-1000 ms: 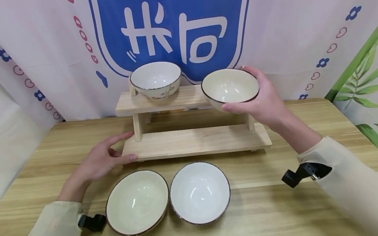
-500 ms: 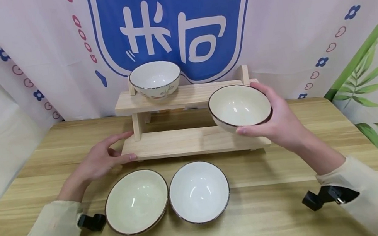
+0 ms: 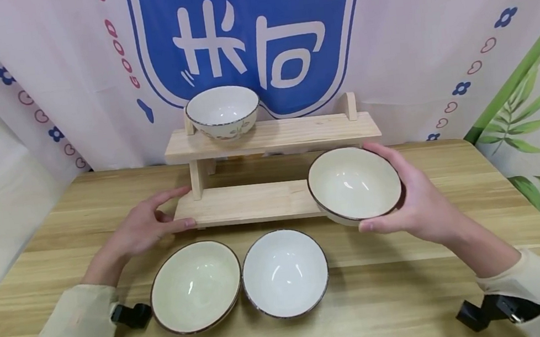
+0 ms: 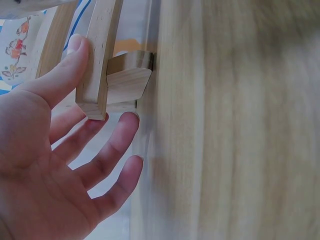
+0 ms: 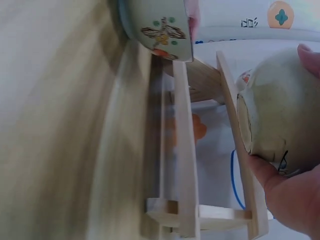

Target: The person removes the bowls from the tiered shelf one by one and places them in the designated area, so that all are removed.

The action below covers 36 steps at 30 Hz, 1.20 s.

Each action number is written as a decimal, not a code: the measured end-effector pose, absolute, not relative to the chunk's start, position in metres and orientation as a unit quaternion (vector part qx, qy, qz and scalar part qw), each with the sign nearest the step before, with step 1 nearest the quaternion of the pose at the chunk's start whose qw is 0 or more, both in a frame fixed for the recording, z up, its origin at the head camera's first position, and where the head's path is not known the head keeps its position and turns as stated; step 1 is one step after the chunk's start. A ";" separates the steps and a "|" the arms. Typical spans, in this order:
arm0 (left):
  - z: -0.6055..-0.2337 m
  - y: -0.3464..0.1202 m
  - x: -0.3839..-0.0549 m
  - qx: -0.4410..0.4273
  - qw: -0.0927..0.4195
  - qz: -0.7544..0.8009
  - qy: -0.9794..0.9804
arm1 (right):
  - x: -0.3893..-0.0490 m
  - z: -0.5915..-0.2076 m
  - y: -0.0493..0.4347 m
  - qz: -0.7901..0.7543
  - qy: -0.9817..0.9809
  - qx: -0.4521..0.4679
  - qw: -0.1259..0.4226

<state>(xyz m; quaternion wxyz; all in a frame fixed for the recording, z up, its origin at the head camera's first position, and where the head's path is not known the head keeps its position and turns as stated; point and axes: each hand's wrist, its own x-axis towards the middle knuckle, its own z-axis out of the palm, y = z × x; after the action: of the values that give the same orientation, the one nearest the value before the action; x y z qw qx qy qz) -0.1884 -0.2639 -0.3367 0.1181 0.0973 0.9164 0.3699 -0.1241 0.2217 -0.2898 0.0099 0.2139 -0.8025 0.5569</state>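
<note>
My right hand [image 3: 421,204] holds a cream bowl [image 3: 353,181] with a dark brown rim, thumb at the near side and fingers around the right side. The bowl overlaps the right end of the lower tier in the head view; in the right wrist view its outer side [image 5: 282,110] and foot show. My left hand [image 3: 148,224] grips the left end of the lower board of a two-tier wooden stand [image 3: 253,201]. In the left wrist view the thumb lies on one face of that board [image 4: 95,90], with fingertips at the other side.
A white bowl [image 3: 223,107] with a floral outside sits on the upper tier's left. In front of the stand, a larger cream bowl [image 3: 196,288] and a white bowl [image 3: 285,274] stand side by side on the wooden table [image 3: 390,299]. A printed curtain [image 3: 410,36] hangs behind.
My right hand has brought the cream bowl down and toward me from the upper tier's right side, slightly rightward, to the lower tier's height in view. The left hand stays in place.
</note>
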 end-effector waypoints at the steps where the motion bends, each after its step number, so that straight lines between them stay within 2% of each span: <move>1: -0.337 -0.264 -0.188 0.098 0.118 0.369 0.917 | -0.122 -0.292 0.223 0.558 -0.801 0.217 0.004; 17: -0.338 -0.265 -0.188 0.097 0.118 0.374 0.915 | -0.110 -0.330 0.246 0.583 -0.751 0.307 -0.049; 27: -0.338 -0.265 -0.188 0.099 0.116 0.376 0.914 | -0.105 -0.345 0.256 0.577 -0.750 0.305 -0.113; 36: -0.337 -0.264 -0.188 0.094 0.116 0.371 0.917 | -0.104 -0.355 0.265 0.553 -0.757 0.322 -0.132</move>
<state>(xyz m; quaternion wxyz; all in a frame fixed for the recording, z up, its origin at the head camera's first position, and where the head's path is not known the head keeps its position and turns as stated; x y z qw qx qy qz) -0.1883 -0.2638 -0.3374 0.1165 0.0939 0.9166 0.3708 -0.1036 0.2651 -0.3548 -0.1323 0.3219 -0.7567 0.5534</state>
